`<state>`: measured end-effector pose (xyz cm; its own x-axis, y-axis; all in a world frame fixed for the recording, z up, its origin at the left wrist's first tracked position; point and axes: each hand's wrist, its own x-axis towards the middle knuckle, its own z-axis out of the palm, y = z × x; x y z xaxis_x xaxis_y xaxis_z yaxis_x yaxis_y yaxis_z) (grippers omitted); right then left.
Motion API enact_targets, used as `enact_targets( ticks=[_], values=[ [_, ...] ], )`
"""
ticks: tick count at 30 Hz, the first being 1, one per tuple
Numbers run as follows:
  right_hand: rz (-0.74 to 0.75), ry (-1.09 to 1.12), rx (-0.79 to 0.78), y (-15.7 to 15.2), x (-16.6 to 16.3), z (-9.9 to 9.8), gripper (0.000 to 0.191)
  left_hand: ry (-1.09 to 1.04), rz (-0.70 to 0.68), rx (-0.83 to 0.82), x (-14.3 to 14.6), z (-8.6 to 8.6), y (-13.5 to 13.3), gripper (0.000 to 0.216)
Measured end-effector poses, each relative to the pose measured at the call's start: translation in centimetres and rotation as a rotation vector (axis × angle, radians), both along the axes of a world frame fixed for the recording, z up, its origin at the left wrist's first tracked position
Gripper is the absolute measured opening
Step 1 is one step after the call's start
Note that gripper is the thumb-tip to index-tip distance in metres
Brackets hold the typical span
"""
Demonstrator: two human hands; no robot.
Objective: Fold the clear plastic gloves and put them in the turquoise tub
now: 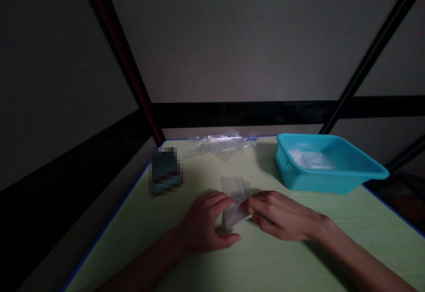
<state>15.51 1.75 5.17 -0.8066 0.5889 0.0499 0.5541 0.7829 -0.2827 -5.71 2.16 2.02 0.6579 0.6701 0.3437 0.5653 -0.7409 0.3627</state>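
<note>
A whitish, translucent plastic bag (233,190), narrow and seemingly folded, lies flat on the table between my hands. My left hand (207,222) is open at the bag's left side, its thumb spread well away from the fingers. The fingertips there reach the bag's edge; whether they press on it I cannot tell. From the right, my right hand (277,214) has its fingers closed in a pinch on the bag's right edge. Those fingers hide part of that edge.
A turquoise plastic basin (318,181) stands at the right, with flat clear plastic packets (314,160) inside. Crumpled clear plastic (226,144) lies along the far edge of the pale green table (206,270). A dark, pixelated object (166,172) sits at the left edge.
</note>
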Motion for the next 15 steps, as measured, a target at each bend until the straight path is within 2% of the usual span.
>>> enact_targets(
  ticks=[2, 6, 10, 15],
  values=[
    [-0.052, 0.044, -0.050, 0.1, 0.2, 0.0, 0.017, 0.007, -0.012, 0.031, -0.1, -0.3, 0.1, 0.044],
    [-0.093, 0.112, -0.098, 0.4, 0.4, -0.5, 0.019, 0.011, -0.018, 0.099, -0.2, -1.0, 0.6, 0.023],
    [-0.046, 0.113, -0.068, 0.9, 0.4, -1.2, 0.036, 0.016, -0.037, 0.139, -0.2, -1.1, 0.8, 0.022],
    [0.001, 0.133, -0.037, 1.4, 0.4, -1.8, 0.031, -0.006, -0.044, 0.164, -0.1, -0.9, 0.8, 0.024]
  ],
)
